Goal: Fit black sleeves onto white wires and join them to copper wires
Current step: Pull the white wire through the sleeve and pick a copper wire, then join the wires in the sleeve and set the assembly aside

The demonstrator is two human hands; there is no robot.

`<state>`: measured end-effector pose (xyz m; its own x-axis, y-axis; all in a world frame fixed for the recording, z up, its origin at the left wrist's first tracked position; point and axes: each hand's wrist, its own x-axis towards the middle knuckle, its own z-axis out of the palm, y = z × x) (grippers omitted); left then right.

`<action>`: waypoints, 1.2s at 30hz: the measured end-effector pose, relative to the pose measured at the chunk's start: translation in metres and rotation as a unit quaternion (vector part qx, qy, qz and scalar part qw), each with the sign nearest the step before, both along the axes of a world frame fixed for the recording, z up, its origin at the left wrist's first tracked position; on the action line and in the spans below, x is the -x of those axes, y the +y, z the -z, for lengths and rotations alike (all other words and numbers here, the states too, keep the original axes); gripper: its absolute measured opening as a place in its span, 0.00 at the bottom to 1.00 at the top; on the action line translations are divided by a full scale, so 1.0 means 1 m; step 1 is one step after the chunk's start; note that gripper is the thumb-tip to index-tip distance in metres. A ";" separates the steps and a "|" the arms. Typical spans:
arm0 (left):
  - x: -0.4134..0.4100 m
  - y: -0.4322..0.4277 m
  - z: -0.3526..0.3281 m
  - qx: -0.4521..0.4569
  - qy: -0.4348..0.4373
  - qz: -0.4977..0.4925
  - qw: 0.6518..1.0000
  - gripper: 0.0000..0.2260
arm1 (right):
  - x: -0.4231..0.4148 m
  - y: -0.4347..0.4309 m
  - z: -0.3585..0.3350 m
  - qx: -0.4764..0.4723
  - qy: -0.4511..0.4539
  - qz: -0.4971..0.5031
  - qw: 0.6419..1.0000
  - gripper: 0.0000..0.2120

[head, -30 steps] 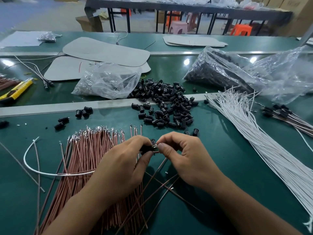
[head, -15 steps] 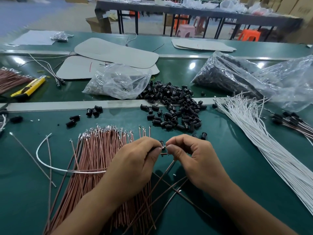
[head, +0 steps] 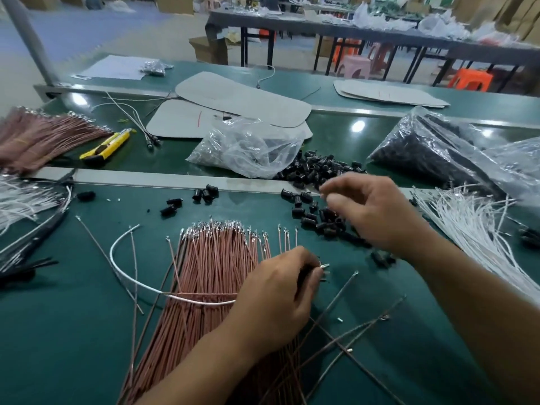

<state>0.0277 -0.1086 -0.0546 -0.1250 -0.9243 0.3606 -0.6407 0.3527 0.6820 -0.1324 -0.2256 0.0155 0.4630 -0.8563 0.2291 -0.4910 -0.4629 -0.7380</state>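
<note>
My left hand (head: 280, 290) pinches a black sleeve (head: 309, 271) with a metal terminal sticking out of it. A white wire (head: 125, 276) loops away from that hand to the left, across the copper wire bundle (head: 213, 273). My right hand (head: 371, 217) hovers, blurred, over the pile of loose black sleeves (head: 318, 171). Its thumb and forefinger are close together, and I cannot tell whether they hold anything. A fan of white wires (head: 479, 238) lies at the right. Loose copper wires (head: 350, 331) cross below my hands.
A yellow utility knife (head: 106, 147), a clear plastic bag (head: 248, 147) and a bag of black parts (head: 438, 153) lie beyond the metal rail (head: 146, 178). Grey pads (head: 242, 100) sit farther back. More copper wires (head: 43, 135) and white wires (head: 23, 200) lie at the left edge.
My hands have come apart. The right hand let go and rose up and right over the sleeve pile. The left hand keeps the sleeve and moved slightly down.
</note>
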 end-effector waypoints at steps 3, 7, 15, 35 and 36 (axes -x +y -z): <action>0.002 0.001 0.004 -0.019 -0.005 0.008 1.000 0.11 | -0.049 -0.064 -0.017 0.081 0.105 -0.001 0.991 0.08; 0.002 0.001 0.003 -0.015 -0.006 0.025 1.000 0.08 | -0.116 -0.125 -0.013 0.104 0.232 -0.028 0.967 0.13; 0.002 -0.002 0.006 -0.019 0.031 0.009 0.999 0.05 | -0.173 -0.149 0.016 0.186 0.381 -0.033 0.905 0.08; -0.007 -0.005 0.005 -0.001 0.140 -0.007 0.990 0.06 | -0.170 -0.121 0.009 0.127 0.486 -0.037 0.864 0.08; -0.007 -0.005 0.005 -0.003 0.147 -0.006 0.989 0.06 | -0.169 -0.119 0.008 0.126 0.489 -0.031 0.863 0.07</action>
